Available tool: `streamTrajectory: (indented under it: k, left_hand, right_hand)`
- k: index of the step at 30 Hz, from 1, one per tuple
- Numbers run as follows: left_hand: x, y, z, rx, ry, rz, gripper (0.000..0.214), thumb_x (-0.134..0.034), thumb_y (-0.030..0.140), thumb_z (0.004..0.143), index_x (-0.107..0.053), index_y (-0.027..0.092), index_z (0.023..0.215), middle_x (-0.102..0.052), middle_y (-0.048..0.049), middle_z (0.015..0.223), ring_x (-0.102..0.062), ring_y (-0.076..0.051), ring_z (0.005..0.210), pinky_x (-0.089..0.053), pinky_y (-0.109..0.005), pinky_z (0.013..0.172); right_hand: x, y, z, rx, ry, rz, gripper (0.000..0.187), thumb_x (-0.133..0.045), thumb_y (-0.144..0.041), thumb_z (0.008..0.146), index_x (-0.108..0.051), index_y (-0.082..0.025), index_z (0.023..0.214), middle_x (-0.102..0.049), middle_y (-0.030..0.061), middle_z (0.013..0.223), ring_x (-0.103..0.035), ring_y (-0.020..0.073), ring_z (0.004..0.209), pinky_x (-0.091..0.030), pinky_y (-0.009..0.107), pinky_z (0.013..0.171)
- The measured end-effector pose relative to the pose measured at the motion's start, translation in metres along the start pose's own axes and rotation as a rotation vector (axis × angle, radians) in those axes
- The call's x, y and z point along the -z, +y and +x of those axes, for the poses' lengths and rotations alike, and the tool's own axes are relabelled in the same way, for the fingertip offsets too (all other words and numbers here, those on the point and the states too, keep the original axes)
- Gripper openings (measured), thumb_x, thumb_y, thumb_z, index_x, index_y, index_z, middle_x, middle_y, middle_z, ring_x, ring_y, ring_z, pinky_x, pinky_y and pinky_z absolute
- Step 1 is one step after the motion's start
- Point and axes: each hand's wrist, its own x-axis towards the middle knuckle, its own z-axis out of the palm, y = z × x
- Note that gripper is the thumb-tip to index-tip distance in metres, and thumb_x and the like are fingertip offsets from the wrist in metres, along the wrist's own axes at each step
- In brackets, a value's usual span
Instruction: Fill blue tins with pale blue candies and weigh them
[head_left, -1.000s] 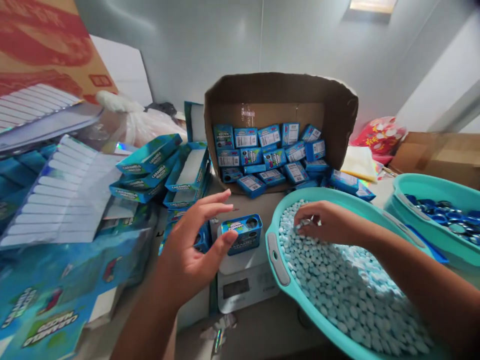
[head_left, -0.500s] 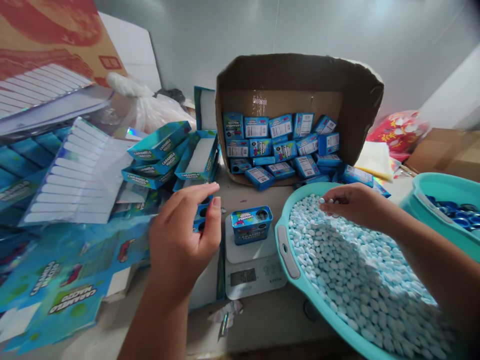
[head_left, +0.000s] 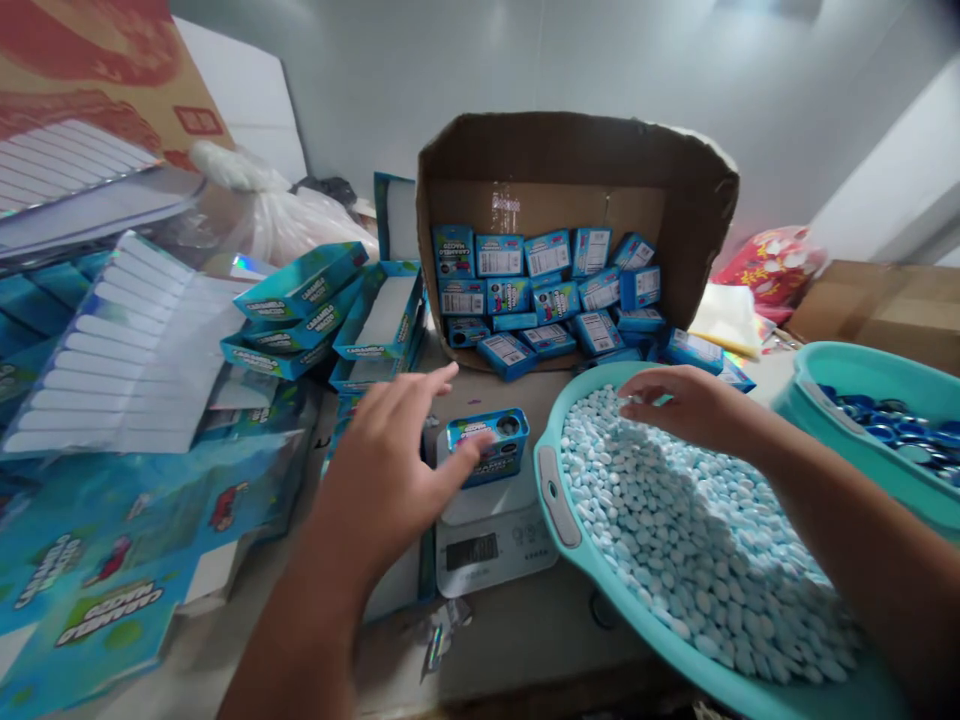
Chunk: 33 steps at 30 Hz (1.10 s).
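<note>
A small blue tin (head_left: 491, 446) with a round hole in its top stands on a white kitchen scale (head_left: 491, 525). My left hand (head_left: 390, 470) reaches toward it with fingers spread, the thumb touching the tin's front. My right hand (head_left: 679, 405) hovers over the far part of a teal basin (head_left: 555, 500) heaped with pale blue and white tablets (head_left: 675, 540). Its fingers are curled together in a pinch over the tablets; what they hold is too small to see.
An open cardboard box (head_left: 577, 160) on its side holds several blue tins. Stacks of blue trays (head_left: 307, 310) and flat blue cartons (head_left: 112, 560) fill the left. A second teal basin (head_left: 862, 370) with blue lids sits at right.
My left hand moved right from beside the scale to the tin and opened its fingers. My right hand shifted slightly left over the tablets.
</note>
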Motion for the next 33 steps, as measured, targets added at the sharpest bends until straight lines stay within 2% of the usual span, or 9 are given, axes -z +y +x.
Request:
streamTrajectory:
  k: [3,6,10,13,16,20,27,30,33]
  left_hand:
    - [-0.013,-0.001,-0.004,0.058,-0.213,0.071,0.042,-0.075,0.036,0.076,-0.067,0.021,0.115,-0.072,-0.0065,0.105,-0.067,-0.031,0.095,-0.052,-0.042,0.083]
    - [-0.02,0.005,-0.002,0.112,-0.112,0.01,0.03,-0.073,0.033,0.078,-0.068,0.024,0.107,-0.073,-0.0025,0.093,-0.067,-0.025,0.082,-0.052,-0.035,0.074]
    - [-0.021,0.033,0.022,-0.302,0.149,0.036,0.03,-0.065,0.029,0.089,-0.062,0.017,0.117,-0.068,-0.0087,0.104,-0.062,-0.027,0.096,-0.048,-0.038,0.084]
    - [-0.024,0.061,0.047,-0.615,0.206,0.224,0.018,-0.062,0.019,0.09,-0.064,0.016,0.107,-0.069,-0.0055,0.092,-0.06,-0.026,0.088,-0.043,-0.039,0.078]
    - [-0.032,0.08,0.066,-0.749,0.225,0.322,0.011,-0.058,0.014,0.092,-0.065,0.018,0.099,-0.067,-0.002,0.084,-0.057,-0.024,0.081,-0.039,-0.039,0.072]
    - [-0.042,0.086,0.074,-0.806,0.169,0.357,0.019,-0.059,0.011,0.087,-0.066,0.018,0.103,-0.065,-0.0028,0.081,-0.053,-0.025,0.077,-0.037,-0.039,0.067]
    - [-0.043,0.076,0.064,-0.671,0.102,0.251,0.036,-0.066,0.008,0.079,-0.066,0.016,0.114,-0.064,-0.0069,0.09,-0.05,-0.027,0.084,-0.044,-0.039,0.075]
    - [-0.041,0.071,0.059,-0.593,0.129,0.196,0.035,-0.068,0.012,0.081,-0.065,0.015,0.116,-0.063,-0.0075,0.089,-0.051,-0.027,0.084,-0.045,-0.039,0.078]
    - [-0.044,0.071,0.057,-0.537,0.168,0.175,0.036,-0.069,0.019,0.084,-0.063,0.011,0.119,-0.062,-0.0087,0.091,-0.053,-0.026,0.083,-0.046,-0.038,0.079]
  right_hand:
    - [-0.004,-0.015,0.0,0.055,0.203,0.193,0.032,-0.064,-0.05,0.084,-0.073,-0.019,0.08,-0.069,0.0092,0.092,-0.063,0.0216,0.082,-0.05,0.031,0.068]
    - [-0.011,-0.04,-0.002,-0.024,0.33,0.651,0.044,-0.065,-0.061,0.082,-0.072,-0.018,0.084,-0.068,0.0107,0.096,-0.064,0.0239,0.09,-0.053,0.034,0.076]
    - [-0.025,-0.064,-0.006,-0.209,0.116,1.316,0.049,-0.052,-0.063,0.092,-0.068,-0.017,0.095,-0.069,0.013,0.105,-0.065,0.0252,0.102,-0.053,0.041,0.091]
    - [-0.029,-0.068,-0.007,-0.324,-0.034,1.615,0.05,-0.037,-0.057,0.101,-0.065,-0.016,0.094,-0.069,0.0125,0.103,-0.066,0.0218,0.096,-0.053,0.038,0.091]
    - [-0.026,-0.064,-0.004,-0.438,-0.003,1.795,0.053,-0.028,-0.05,0.104,-0.063,-0.015,0.087,-0.069,0.012,0.09,-0.066,0.0194,0.084,-0.055,0.033,0.083]
    - [-0.02,-0.052,0.004,-0.472,0.126,1.763,0.051,-0.032,-0.048,0.104,-0.064,-0.014,0.083,-0.067,0.0104,0.079,-0.062,0.0183,0.073,-0.053,0.03,0.074]
    - [-0.02,-0.027,0.019,-0.36,0.363,1.038,0.045,-0.052,-0.048,0.098,-0.069,-0.014,0.074,-0.071,0.0087,0.084,-0.064,0.0226,0.087,-0.046,0.035,0.09]
    - [-0.019,-0.029,0.018,-0.307,0.31,0.982,0.046,-0.053,-0.048,0.099,-0.069,-0.014,0.073,-0.07,0.0083,0.082,-0.064,0.0231,0.087,-0.045,0.034,0.089]
    - [-0.013,-0.04,0.012,-0.424,0.108,1.28,0.051,-0.04,-0.049,0.105,-0.067,-0.013,0.078,-0.069,0.0069,0.08,-0.065,0.0188,0.077,-0.048,0.031,0.082]
